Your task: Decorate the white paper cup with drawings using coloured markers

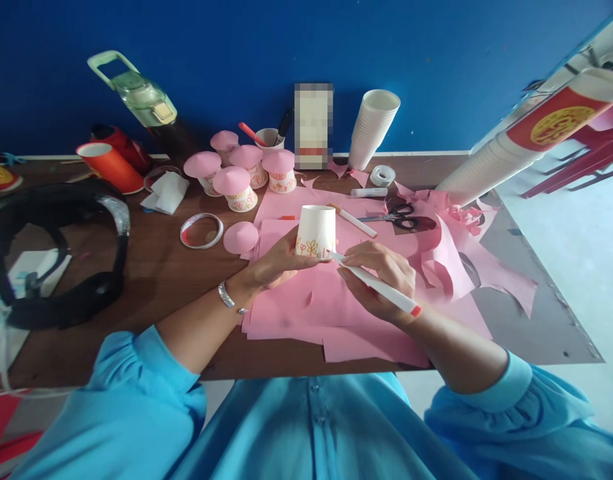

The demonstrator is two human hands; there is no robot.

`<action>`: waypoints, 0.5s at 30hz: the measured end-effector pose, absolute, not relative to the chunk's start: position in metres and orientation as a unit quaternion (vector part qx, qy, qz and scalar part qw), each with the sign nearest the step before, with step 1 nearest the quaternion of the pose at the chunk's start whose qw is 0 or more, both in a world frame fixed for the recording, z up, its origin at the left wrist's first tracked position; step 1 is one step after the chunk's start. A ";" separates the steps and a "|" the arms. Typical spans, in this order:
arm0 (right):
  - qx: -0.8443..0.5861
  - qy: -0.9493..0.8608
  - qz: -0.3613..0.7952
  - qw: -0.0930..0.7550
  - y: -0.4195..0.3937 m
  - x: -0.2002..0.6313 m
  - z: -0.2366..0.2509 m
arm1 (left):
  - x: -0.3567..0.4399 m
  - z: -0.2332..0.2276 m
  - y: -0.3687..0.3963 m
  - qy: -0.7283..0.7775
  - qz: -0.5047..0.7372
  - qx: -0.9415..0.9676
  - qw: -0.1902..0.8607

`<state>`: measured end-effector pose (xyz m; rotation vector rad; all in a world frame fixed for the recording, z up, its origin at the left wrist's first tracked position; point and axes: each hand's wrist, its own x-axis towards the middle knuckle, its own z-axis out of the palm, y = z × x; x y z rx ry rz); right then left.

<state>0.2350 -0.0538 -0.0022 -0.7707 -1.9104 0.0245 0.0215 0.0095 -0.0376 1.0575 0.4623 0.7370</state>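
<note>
My left hand (pixel 279 262) is closed around a white paper cup (pixel 317 227), held upside down above the pink paper (pixel 291 307). Orange and yellow flowers are drawn along the cup's lower edge. In my right hand (pixel 381 277) is a white marker (pixel 386 291) with a red end, its tip at the cup near a small red stroke. A second marker (pixel 356 221) lies on the paper just behind the cup. Left of it rests a loose pink paper cone (pixel 241 237). Farther back stand several decorated cups with pink cone tops (pixel 231 180).
Scissors (pixel 401 217), a small tape roll (pixel 382 175) and pink scraps (pixel 451 260) lie to the right. Tall stacks of cups (pixel 371 130) stand at the back and right. A tape ring (pixel 201 231), black headset (pixel 56 253) and bottle (pixel 144 100) occupy the left.
</note>
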 end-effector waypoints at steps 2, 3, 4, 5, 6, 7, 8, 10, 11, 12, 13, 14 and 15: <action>-0.321 -0.797 0.006 0.511 -0.054 0.234 -0.002 | 0.022 -0.037 0.009 0.207 0.345 0.489 0.773; -0.320 -0.799 0.004 0.510 -0.054 0.234 -0.002 | 0.022 -0.037 0.009 0.207 0.347 0.491 0.772; -0.318 -0.801 0.001 0.508 -0.054 0.234 -0.001 | 0.022 -0.037 0.009 0.209 0.348 0.493 0.770; -0.314 -0.802 -0.001 0.508 -0.054 0.234 -0.001 | 0.022 -0.037 0.009 0.213 0.348 0.495 0.768; -0.310 -0.803 -0.002 0.509 -0.054 0.234 -0.001 | 0.022 -0.037 0.009 0.220 0.346 0.496 0.765; -0.306 -0.803 -0.003 0.510 -0.054 0.234 -0.001 | 0.022 -0.037 0.008 0.230 0.343 0.498 0.762; -0.304 -0.803 -0.002 0.512 -0.054 0.234 -0.001 | 0.022 -0.037 0.008 0.242 0.340 0.501 0.758; -0.303 -0.801 -0.002 0.517 -0.054 0.234 0.000 | 0.022 -0.038 0.008 0.267 0.337 0.505 0.749; -0.305 -0.799 -0.003 0.518 -0.054 0.234 0.000 | 0.022 -0.038 0.008 0.275 0.337 0.505 0.746; -0.308 -0.798 -0.005 0.519 -0.054 0.234 0.000 | 0.022 -0.039 0.008 0.280 0.338 0.504 0.744; -0.311 -0.797 -0.006 0.518 -0.054 0.234 0.001 | 0.022 -0.039 0.008 0.280 0.339 0.502 0.744; -0.315 -0.796 -0.008 0.517 -0.054 0.234 0.001 | 0.022 -0.040 0.008 0.279 0.339 0.501 0.746; -0.318 -0.796 -0.009 0.514 -0.054 0.234 0.001 | 0.023 -0.041 0.008 0.276 0.337 0.500 0.748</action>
